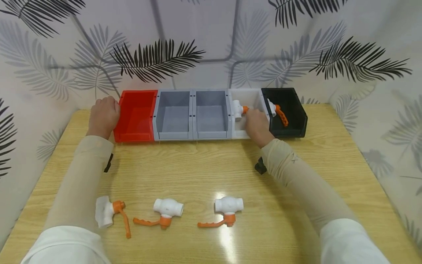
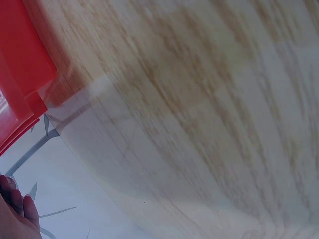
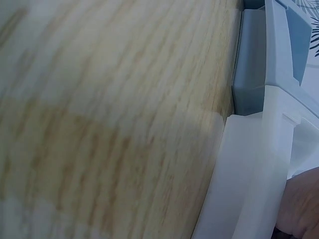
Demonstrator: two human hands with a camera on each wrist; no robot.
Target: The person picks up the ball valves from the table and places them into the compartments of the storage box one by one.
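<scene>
On the bench point(image 1: 184, 165), nearest, lie the left ball valve point(image 1: 104, 212), middle ball valve point(image 1: 169, 207) and right ball valve point(image 1: 228, 205), spaced apart, so each should be easy to grip alone. Beyond, the left hand point(image 1: 103, 114) hangs loosely curled beside the red bin point(image 1: 135, 138), nothing visible in it; there it should not crowd the work. Well apart from it, the right hand point(image 1: 258, 124) reaches into the white bin point(image 1: 240, 134), against the orange part of another ball valve point(image 1: 237, 110); whether its fingers pinch it I cannot tell. Good handling would likely seat the valve body on the bin floor, lever inside the walls, before letting go, then lift clear of the low front edge. The black bin point(image 1: 295, 132) alongside holds one more ball valve point(image 1: 280, 114).
</scene>
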